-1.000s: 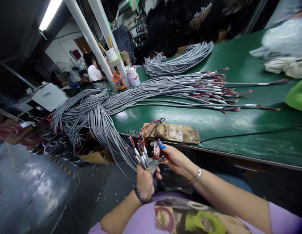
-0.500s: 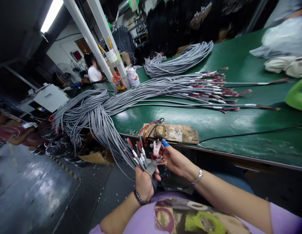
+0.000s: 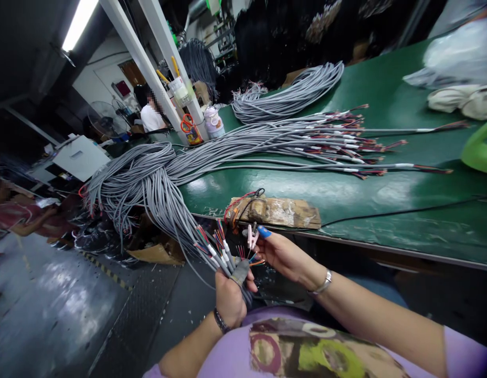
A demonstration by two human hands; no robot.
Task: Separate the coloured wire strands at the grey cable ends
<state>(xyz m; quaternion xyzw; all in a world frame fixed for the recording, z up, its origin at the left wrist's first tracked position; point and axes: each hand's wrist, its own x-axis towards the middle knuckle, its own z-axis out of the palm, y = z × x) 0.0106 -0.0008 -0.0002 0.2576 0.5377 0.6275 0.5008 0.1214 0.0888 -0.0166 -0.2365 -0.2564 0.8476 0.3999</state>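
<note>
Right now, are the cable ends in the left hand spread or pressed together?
Spread: above the left hand, the cable ends fan apart, gaps showing between their coloured wires; the fist bunches them below.

free: bare table (image 3: 385, 194) right of taped block (image 3: 283, 212) | blocked: cable heap (image 3: 149, 178) (left, overhanging)

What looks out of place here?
The grey cable bundle spills off the left edge of the green table and droops toward the floor, over torn cardboard. The block at the near edge is wrapped in worn, peeling tape. Fine: cable ends in the left hand, clip in the right hand.
</note>
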